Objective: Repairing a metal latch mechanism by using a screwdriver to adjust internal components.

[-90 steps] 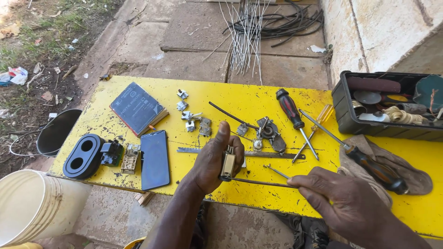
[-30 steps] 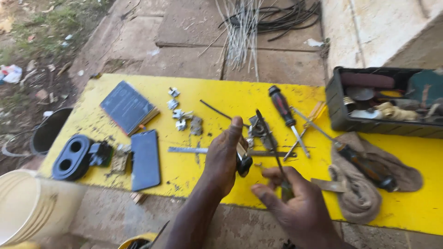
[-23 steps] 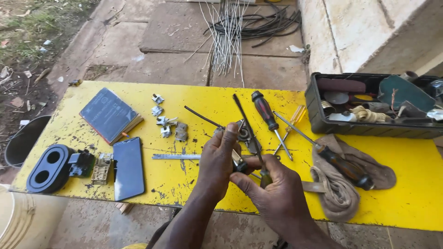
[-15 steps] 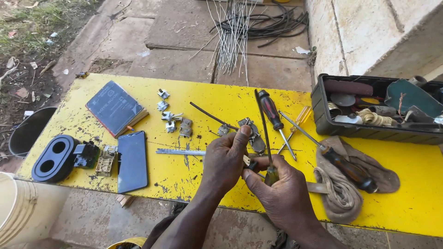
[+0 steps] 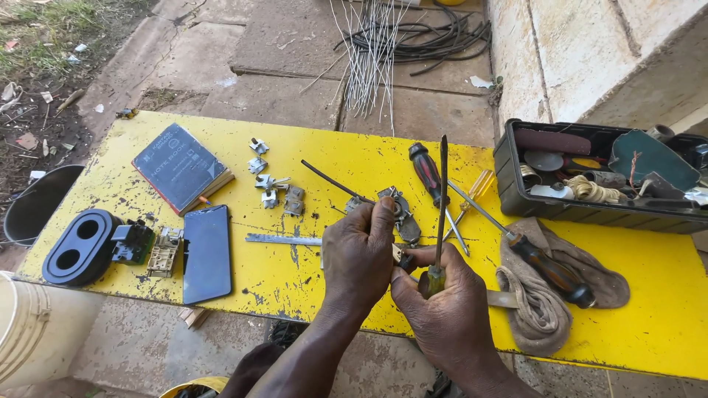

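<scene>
A slim screwdriver [image 5: 441, 214] stands up between the two hands, its thin dark metal shaft rising from a short handle that shows green and yellow where the fingers leave it bare. The right hand [image 5: 442, 309] is curled tight around that handle, low over the near edge of the yellow table [image 5: 310, 273]. The shaft runs almost straight up the head view, tip pointing away from the person toward the far side of the table, leaning only slightly.

The left hand [image 5: 359, 254] sits just beside the right, touching it at the thumb side, fingers bent and pinching a small metal part [image 5: 399, 255] between fingertips and thumb. Only a pale sliver of that part peeks out between the hands, so its shape is hard to make out; it may be a small bracket or clip.

Beyond the knuckles lies a grey metal fitting [image 5: 402, 214], and near it a red-and-black-handled screwdriver [image 5: 430, 173] angled toward the far-left. To the right a dark-handled screwdriver [image 5: 549, 269] rests on a brown cloth [image 5: 546, 309], just in front of a black toolbox [image 5: 597, 180]. Off to the left lie a dark phone [image 5: 207, 253], a blue notebook [image 5: 181, 166] and a black oval housing [image 5: 81, 247].
</scene>
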